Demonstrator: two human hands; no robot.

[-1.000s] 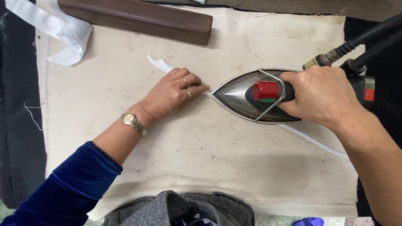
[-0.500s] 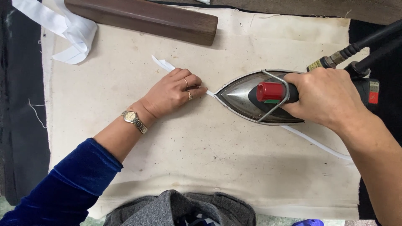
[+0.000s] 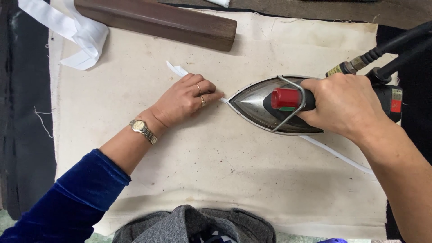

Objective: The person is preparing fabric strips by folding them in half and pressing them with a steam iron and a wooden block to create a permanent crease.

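1 iron [image 3: 265, 105], 1 strip [image 3: 177, 69], 2 hands

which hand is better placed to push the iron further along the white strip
Right, probably. The right hand already grips the iron by its handle, its tip pointing along the white strip. The left hand lies flat on the strip, pinning it ahead of the tip.

Cloth [image 3: 252, 180] lies open below the iron [image 3: 270, 105] — wooden block [image 3: 157, 20] bars the top.
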